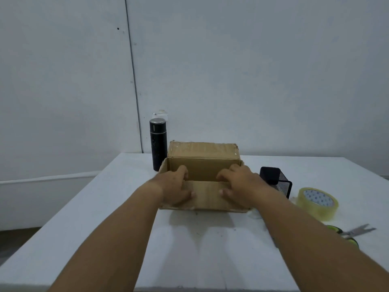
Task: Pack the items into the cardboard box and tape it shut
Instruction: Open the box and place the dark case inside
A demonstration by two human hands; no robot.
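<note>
An open brown cardboard box (207, 196) stands in the middle of the white table (105, 218), its far flap upright. My left hand (175, 189) grips the near wall at its left end, fingers curled over the edge into the box. My right hand (239, 187) grips the same wall at its right end in the same way. A black flask (158, 144) stands upright just behind the box's left corner. A black mesh holder (277, 181) sits beside the box on the right. The inside of the box is mostly hidden.
A roll of clear tape (317, 203) lies to the right of the mesh holder. Scissors with green handles (351, 233) lie nearer, at the right edge. A white wall rises behind the table. The table's left edge drops to a dark floor.
</note>
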